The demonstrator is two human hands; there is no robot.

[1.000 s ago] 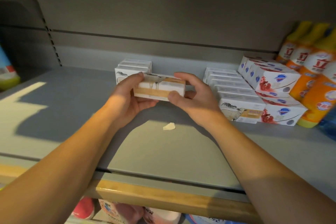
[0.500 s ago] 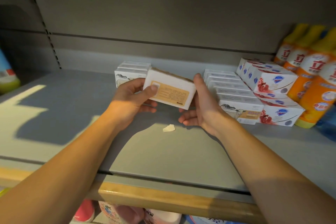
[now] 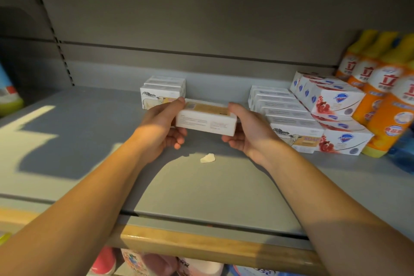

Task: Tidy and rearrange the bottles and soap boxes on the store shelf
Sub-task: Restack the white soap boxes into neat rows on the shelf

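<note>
A white soap box (image 3: 206, 121) with a tan panel on top hangs above the grey shelf (image 3: 67, 141), held flat between both hands. My left hand (image 3: 161, 125) grips its left end, thumb on top. My right hand (image 3: 248, 132) grips its right end. Just behind the left hand, a small stack of matching sheep-print soap boxes (image 3: 162, 91) stands near the back wall. To the right is a row of the same boxes (image 3: 284, 114), then white boxes with red pomegranate print (image 3: 331, 98), then orange bottles (image 3: 380, 98) with yellow caps.
A small pale scrap (image 3: 207, 158) lies on the shelf under the hands. A blue and yellow package (image 3: 9, 96) sits at the far left edge. The shelf has a wooden front lip (image 3: 201, 246); goods on a lower shelf show beneath it.
The box has been turned in the hands: first its sheep-print face showed, then the tan back panel tipped toward me, and now it lies flat with a white side facing me.
</note>
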